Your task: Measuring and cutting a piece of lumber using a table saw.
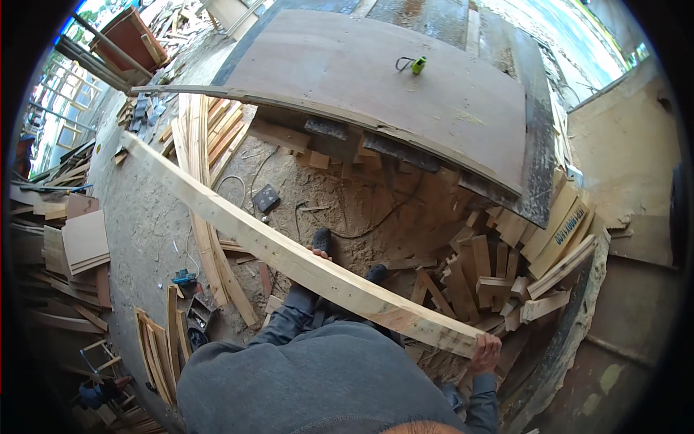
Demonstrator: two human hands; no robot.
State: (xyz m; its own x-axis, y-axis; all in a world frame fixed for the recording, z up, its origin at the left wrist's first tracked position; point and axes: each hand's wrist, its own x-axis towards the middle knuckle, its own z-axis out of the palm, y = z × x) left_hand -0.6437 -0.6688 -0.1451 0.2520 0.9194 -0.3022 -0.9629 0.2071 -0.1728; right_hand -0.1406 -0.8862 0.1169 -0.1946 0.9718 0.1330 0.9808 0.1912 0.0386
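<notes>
A plywood-topped workbench [325, 65] fills the far side, its near edge slanting down to the right. Between that edge and the person's body lies the long, pale timber plank [282, 253], held apart from the bench and running aslant, one end towards the bench's near left corner. Long wooden strips [194, 137] lie on the floor below that corner; short timber offcuts [473, 267] are heaped below the near right one. The right hand [486, 347] grips the plank's right end, fingers wrapped round it. The left hand [318, 253] — mostly hidden underneath — curls its fingertips over the far edge, near mid-length. A yellow-green tape measure [418, 66] — strap to its left — sits towards the bench's far edge.
</notes>
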